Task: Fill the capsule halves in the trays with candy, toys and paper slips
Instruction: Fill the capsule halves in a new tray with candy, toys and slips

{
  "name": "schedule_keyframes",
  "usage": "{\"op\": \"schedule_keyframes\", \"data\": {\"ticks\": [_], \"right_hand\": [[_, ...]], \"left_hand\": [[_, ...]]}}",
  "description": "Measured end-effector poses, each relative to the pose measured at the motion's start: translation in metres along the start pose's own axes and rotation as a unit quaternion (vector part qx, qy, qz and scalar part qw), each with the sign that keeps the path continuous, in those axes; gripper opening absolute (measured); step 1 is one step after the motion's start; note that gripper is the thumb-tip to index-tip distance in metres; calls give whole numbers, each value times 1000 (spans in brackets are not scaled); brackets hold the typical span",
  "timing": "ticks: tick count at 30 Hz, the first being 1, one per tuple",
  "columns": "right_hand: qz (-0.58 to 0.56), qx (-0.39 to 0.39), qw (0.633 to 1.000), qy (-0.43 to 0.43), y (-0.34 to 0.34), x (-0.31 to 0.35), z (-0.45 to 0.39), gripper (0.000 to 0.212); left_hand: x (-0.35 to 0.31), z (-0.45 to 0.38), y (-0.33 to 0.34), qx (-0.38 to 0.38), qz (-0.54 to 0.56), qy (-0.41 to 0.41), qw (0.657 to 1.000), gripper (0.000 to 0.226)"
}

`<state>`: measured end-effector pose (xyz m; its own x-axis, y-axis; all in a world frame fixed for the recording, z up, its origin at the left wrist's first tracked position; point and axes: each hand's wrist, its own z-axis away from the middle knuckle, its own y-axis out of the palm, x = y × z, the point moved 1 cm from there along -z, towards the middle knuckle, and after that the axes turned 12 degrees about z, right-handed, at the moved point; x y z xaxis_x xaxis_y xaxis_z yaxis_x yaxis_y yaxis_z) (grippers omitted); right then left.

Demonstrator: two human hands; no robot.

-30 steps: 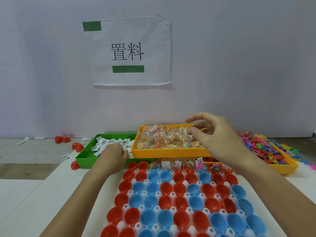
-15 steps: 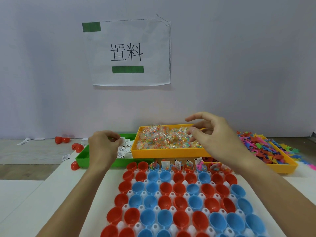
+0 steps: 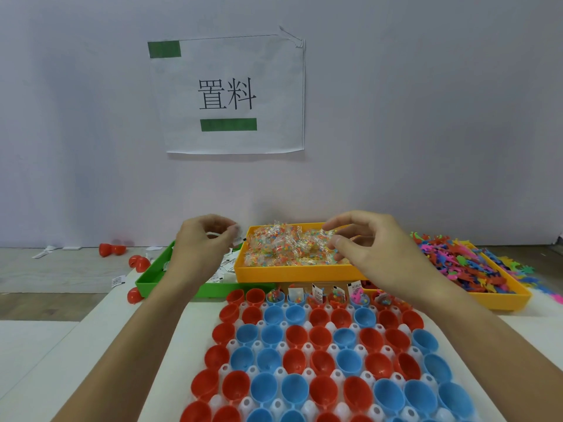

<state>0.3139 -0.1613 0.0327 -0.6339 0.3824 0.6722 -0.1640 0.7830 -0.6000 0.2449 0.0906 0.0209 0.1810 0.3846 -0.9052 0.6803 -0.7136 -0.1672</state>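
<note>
the left hand pinches a paper slip beside the right hand, which pinches a candy packet over the candy tray.

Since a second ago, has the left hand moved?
Yes. The left hand rose from the green tray and shifted right toward the orange candy tray, pinching a paper slip.

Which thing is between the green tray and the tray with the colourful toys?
In the head view, the orange candy tray sits between the green tray and the toy tray.
</note>
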Motion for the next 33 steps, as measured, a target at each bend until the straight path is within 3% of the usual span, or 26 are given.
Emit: {"op": "schedule_keyframes", "data": {"ticks": [5, 12, 33], "right_hand": [[-7, 8, 1000, -1, 1, 1, 0, 16], [-3, 12, 1000, -5, 0, -1, 1, 16], [22, 6, 1000, -11, -3, -4, -1, 15]], "left_hand": [[-21, 11, 13, 180, -38, 0, 983, 7], [-16, 22, 27, 279, -169, -19, 945, 11], [-6, 27, 39, 281, -252, -11, 926, 12]]}}
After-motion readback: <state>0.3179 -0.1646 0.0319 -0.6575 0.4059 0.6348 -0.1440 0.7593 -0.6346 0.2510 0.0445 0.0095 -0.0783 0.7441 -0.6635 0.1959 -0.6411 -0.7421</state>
